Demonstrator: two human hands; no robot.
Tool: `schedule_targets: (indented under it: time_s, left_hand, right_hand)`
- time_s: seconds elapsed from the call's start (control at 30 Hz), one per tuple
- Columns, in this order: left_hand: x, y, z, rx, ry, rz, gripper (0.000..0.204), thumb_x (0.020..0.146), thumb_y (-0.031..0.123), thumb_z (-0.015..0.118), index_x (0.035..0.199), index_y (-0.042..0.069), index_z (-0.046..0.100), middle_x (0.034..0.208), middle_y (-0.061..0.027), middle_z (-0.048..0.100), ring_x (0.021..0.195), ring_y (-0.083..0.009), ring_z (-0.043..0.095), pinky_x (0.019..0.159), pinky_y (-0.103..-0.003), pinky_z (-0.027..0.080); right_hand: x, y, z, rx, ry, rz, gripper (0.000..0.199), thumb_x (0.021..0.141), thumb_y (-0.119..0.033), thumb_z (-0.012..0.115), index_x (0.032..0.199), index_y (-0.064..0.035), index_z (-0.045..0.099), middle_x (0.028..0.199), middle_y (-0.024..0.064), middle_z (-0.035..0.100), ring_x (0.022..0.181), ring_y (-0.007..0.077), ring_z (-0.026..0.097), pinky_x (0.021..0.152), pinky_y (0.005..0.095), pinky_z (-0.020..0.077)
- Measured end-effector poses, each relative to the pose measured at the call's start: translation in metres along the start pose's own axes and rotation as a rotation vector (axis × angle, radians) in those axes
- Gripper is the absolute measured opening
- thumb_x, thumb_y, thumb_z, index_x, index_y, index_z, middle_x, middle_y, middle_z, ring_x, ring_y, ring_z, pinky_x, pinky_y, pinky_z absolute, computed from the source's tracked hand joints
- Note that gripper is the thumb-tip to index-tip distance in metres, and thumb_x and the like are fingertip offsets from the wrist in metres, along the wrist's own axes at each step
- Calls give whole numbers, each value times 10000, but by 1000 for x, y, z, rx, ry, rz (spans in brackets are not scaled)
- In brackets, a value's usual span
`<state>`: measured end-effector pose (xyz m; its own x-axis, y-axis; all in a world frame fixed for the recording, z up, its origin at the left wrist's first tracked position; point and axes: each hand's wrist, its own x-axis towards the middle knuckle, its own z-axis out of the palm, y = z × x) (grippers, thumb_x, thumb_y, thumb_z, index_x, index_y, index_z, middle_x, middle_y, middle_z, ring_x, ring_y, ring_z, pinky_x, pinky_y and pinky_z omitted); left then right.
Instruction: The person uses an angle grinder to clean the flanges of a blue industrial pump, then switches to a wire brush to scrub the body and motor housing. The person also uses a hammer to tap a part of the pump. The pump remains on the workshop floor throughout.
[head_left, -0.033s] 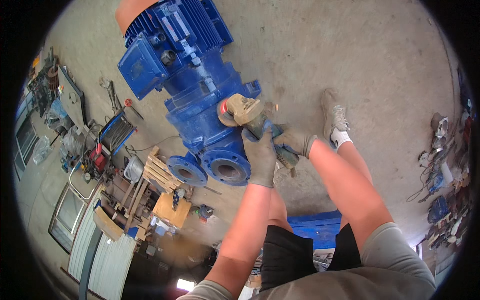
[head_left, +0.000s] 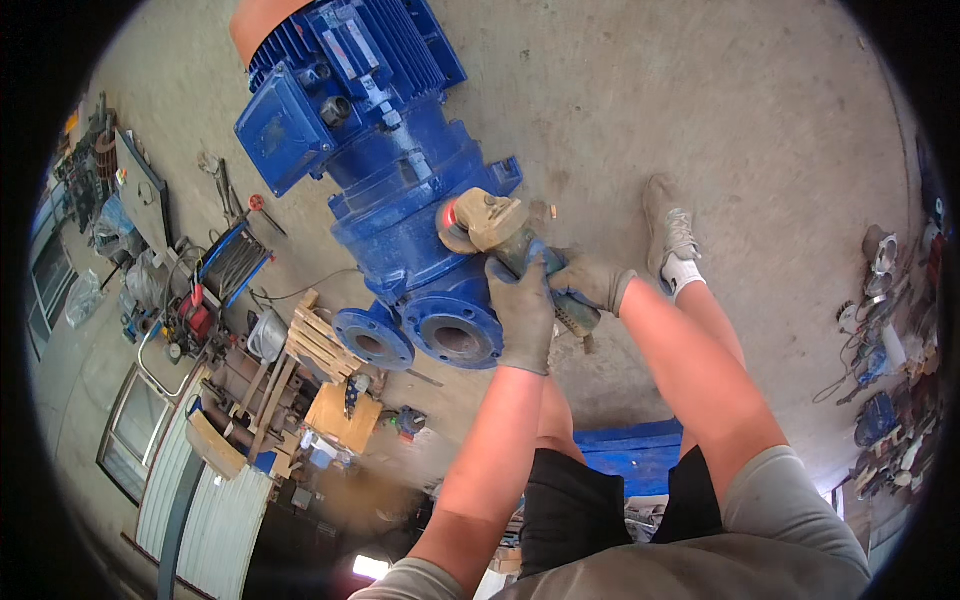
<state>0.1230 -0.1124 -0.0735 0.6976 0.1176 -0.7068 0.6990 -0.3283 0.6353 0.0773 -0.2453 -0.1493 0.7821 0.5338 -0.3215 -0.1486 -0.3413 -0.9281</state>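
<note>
Gloved in grey, my left hand [head_left: 522, 310] and my right hand [head_left: 592, 278] are both closed round the body of an angle grinder [head_left: 490, 220]. The tool's tan head points up and left, and its disc lies against or just over the side of a blue pump [head_left: 405, 245]; whether they touch I cannot tell. Two round flanges [head_left: 455, 335] face me at the pump's near end. Joined to its far end is a blue finned motor [head_left: 360, 60] with an orange end cover. The fingers' undersides are hidden by the tool.
A cable reel [head_left: 238, 265], stacked wood strips [head_left: 318, 340] and a cardboard piece [head_left: 342, 418] lie to the left. Mixed parts line the right edge [head_left: 885, 380]. My shoe [head_left: 668, 230] stands on the concrete floor right of the pump. Something blue [head_left: 630, 455] lies between my legs.
Hardly anything differs. My left hand and the grinder sit a few pixels further right, and both hands keep their hold.
</note>
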Motion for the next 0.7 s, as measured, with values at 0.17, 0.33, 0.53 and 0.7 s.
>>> schedule_targets:
  time_s: [0.17,0.33,0.53,0.7]
  left_hand:
    - [-4,4,10,49,35,-58,460,990,202,716,1314,-80,553,1240,-153,660,1112,-213,618,977,-354,484]
    - [16,-9,18,-37,-40,88,471,986,196,723,1319,-78,533,1254,-167,651,1142,-237,625,1002,-349,479]
    - [23,-26,34,56,0,42,420,993,182,697,1292,-72,547,1223,-168,653,1112,-248,625,988,-366,477]
    - [43,-28,44,37,10,34,519,957,208,733,1327,-82,513,1230,-170,650,1078,-255,629,977,-367,486]
  right_hand:
    - [-6,-5,-5,603,-68,431,495,883,-276,710,1301,-17,652,1157,193,738,1052,311,692,971,396,529]
    - [0,20,3,923,-7,404,417,894,-225,682,1263,-31,682,1138,179,743,1038,297,694,976,377,532]
    - [-10,51,5,352,-85,183,288,953,-157,621,1216,-117,732,1199,140,730,1088,313,702,975,376,552]
    - [-4,72,3,179,-62,134,254,973,-119,584,1180,-115,732,1199,139,732,1084,321,706,954,382,561]
